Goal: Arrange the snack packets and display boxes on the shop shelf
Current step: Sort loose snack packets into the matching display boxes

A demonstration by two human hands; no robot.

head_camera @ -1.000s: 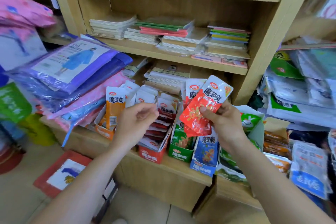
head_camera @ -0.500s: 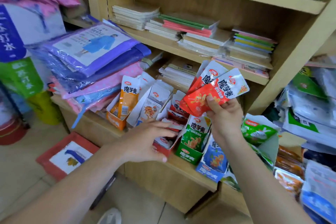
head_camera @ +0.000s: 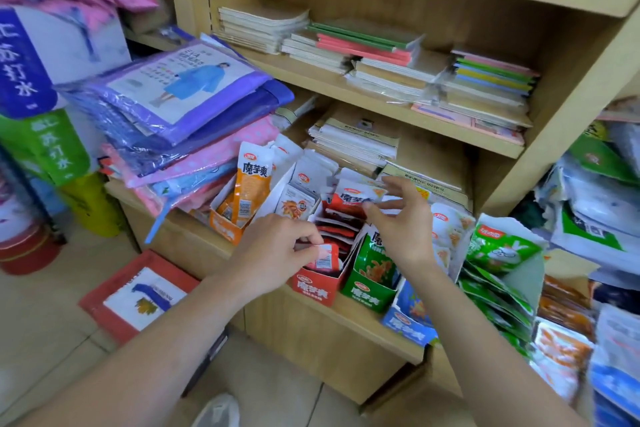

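Observation:
A red display box (head_camera: 313, 285) stands on the wooden shelf ledge (head_camera: 346, 317), filled with red snack packets (head_camera: 337, 230). My left hand (head_camera: 277, 250) pinches one red packet (head_camera: 325, 256) at the front of that box. My right hand (head_camera: 403, 218) hovers over the back of the box with fingers spread, its thumb touching the upright red packets (head_camera: 353, 198) there. To the left is an orange box (head_camera: 225, 227) with an orange packet (head_camera: 251, 180) sticking up. A green box (head_camera: 367, 291) and a blue box (head_camera: 408, 322) stand to the right.
Raincoat packs (head_camera: 183, 97) are piled at the left, overhanging the orange box. Notebooks (head_camera: 381, 55) fill the shelf above and paper stacks (head_camera: 353, 139) lie behind the boxes. Green snack bags (head_camera: 498, 246) and other bags crowd the right. A red-edged pack (head_camera: 138, 295) lies on the floor.
My right hand lowered the red packets it held into the back of the red box and spread its fingers. My left hand moved to the box's front and pinched a packet.

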